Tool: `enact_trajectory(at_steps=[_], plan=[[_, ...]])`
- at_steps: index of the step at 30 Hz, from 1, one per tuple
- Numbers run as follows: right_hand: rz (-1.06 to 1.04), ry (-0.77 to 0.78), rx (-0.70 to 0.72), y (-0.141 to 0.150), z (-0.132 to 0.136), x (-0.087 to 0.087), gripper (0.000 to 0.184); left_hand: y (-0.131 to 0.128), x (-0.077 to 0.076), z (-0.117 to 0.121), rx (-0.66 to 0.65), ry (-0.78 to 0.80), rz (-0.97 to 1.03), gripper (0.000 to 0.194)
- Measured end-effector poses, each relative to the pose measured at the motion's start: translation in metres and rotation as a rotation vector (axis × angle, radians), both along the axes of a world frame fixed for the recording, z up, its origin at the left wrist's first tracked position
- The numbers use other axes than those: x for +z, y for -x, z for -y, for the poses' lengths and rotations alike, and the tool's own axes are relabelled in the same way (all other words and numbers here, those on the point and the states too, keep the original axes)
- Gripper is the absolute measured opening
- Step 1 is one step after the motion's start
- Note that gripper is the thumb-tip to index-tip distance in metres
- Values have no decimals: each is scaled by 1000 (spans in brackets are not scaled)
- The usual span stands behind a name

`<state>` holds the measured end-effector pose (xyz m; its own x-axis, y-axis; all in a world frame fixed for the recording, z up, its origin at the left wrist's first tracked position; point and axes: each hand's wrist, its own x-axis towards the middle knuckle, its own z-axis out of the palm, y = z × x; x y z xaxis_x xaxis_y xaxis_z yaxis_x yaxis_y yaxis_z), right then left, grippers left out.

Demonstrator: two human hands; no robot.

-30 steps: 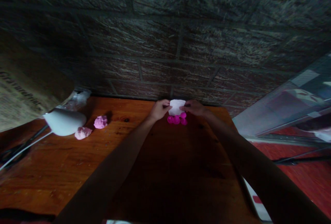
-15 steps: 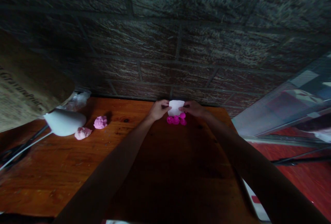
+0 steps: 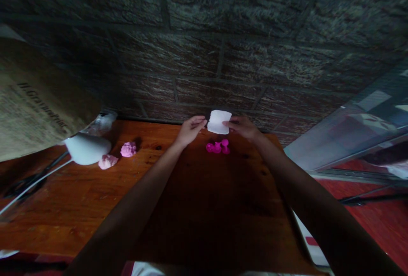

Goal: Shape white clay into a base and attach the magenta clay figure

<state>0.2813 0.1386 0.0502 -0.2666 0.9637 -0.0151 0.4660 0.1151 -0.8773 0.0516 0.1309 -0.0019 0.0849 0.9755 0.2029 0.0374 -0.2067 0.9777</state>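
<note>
My right hand (image 3: 244, 127) pinches the right edge of a small white square sheet (image 3: 218, 122), its thumb lying over the front. The sheet is held up near the wall, slightly tilted, with uneven edges. Just off its left edge is my left hand (image 3: 191, 130), fingers a little apart and apparently holding nothing. Below the sheet, several small bright magenta round pieces (image 3: 218, 146) lie close together on the wooden table (image 3: 204, 208). What they are made of is too small to tell.
At the left, two pink crumpled lumps (image 3: 128, 149) lie beside a white lamp base (image 3: 89, 148) under a printed brown shade (image 3: 41, 101). Black scissors (image 3: 35, 180) and a white cord lie there too. A brick wall (image 3: 197, 63) borders the back; a glass panel (image 3: 347, 118) stands right.
The white sheet has risen and moved slightly away from the magenta pieces, held by my right hand. My left hand has come off its left edge. The view has shifted slightly.
</note>
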Motion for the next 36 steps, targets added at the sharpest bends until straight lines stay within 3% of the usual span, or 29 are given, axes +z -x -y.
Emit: enact_trajectory(at_steps=[3, 6, 10, 13, 17, 21, 24, 30, 36], plan=[[-37, 54, 41, 4, 18, 19, 50, 7, 23, 21, -21, -52, -21, 36], [-40, 97, 137, 8, 51, 23, 43, 17, 34, 49, -85, -86, -64, 38], [36, 91, 185, 12, 100, 0, 39, 31, 23, 84, -195, -85, -133, 40], [87, 72, 171, 16, 119, -23, 41, 34, 7, 97, -247, -100, -182, 43], [155, -11, 131, 20, 121, -39, 37, 35, -10, 99, -288, -95, -195, 48], [122, -34, 135, 14, 120, -49, 33, 39, -18, 95, -396, -133, -214, 30], [80, -34, 103, 0, 120, -53, 30, 40, -20, 93, -444, -144, -223, 27], [250, -109, -184, -19, 104, -45, 21, 34, -21, 93, -417, -129, -351, 27], [333, -169, -74, 0, 87, -48, 15, 32, -17, 96, -406, -106, -363, 27]])
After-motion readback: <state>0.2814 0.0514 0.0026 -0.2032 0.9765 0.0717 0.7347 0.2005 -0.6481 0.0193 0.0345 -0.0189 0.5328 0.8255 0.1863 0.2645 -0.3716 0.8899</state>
